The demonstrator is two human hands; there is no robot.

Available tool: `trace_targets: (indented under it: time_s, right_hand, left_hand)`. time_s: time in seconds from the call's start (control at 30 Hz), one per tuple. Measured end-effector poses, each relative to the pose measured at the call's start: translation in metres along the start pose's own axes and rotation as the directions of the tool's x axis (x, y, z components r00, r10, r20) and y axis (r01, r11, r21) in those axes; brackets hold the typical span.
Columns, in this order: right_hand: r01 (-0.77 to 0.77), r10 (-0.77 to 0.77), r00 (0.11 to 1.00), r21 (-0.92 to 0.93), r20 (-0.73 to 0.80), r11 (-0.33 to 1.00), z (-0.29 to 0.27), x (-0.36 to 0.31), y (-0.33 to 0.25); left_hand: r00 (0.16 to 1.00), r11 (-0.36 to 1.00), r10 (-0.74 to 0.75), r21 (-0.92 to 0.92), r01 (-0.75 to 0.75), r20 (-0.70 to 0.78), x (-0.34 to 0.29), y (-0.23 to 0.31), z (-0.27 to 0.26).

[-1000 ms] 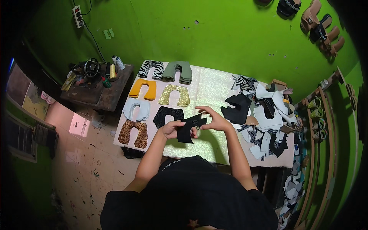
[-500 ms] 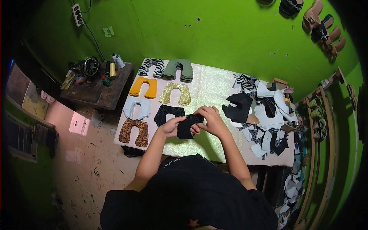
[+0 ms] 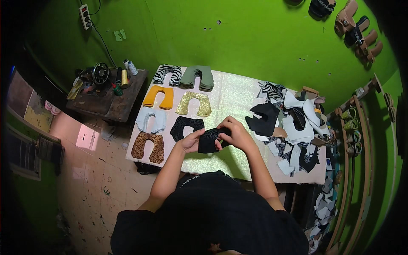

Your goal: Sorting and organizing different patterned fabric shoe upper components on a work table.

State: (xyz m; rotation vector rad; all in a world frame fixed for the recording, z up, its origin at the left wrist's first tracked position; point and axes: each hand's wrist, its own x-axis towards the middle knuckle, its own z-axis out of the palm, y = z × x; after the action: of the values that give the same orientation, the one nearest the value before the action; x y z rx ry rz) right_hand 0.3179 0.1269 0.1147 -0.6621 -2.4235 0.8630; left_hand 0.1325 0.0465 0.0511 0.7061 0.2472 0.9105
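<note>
Between my two hands, above the near part of the table, I hold a black patterned shoe-upper piece. My left hand grips its left edge with the thumb on top. The fingers of my right hand are bent round its right side; part of the piece is hidden behind them. Just beyond my left hand lies a stack of black patterned U-shaped pieces. Around it are stacks in leopard print, white, orange, gold glitter, zebra print and grey-green.
On the table's right side lies a heap of loose pieces, with a black cut piece at its edge. A sewing machine and thread cones stand on a dark table at left. Sandals hang on a wooden rack at right.
The piece has been turned in my hands, so its patterned face now shows more. My right hand has shifted slightly and its fingers are more bent.
</note>
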Motion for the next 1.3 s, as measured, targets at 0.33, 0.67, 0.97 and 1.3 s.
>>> trace_targets:
  time_s: [0.33, 0.67, 0.97, 1.3]
  right_hand:
    - [-0.032, 0.032, 0.999, -0.016, 0.025, 0.999, 0.002, -0.003, 0.001]
    - [-0.054, 0.055, 0.998, 0.027, -0.021, 0.998, 0.013, -0.006, 0.002]
    - [0.002, 0.009, 0.995, 0.112, -0.100, 0.994, 0.030, -0.008, 0.033]
    - [-0.492, 0.209, 0.871, 0.795, 0.445, 0.354, 0.070, -0.019, 0.066]
  left_hand:
    - [0.999, 0.996, 0.033, -0.079, -0.030, 0.036, 0.000, -0.005, -0.004]
    - [0.995, 0.988, 0.103, -0.113, -0.101, 0.014, 0.006, -0.012, 0.000]
    - [0.996, 0.998, 0.014, -0.053, -0.019, -0.091, 0.001, -0.011, 0.008]
    - [0.991, 0.974, -0.109, -0.192, 0.124, 0.082, -0.017, 0.002, 0.000]
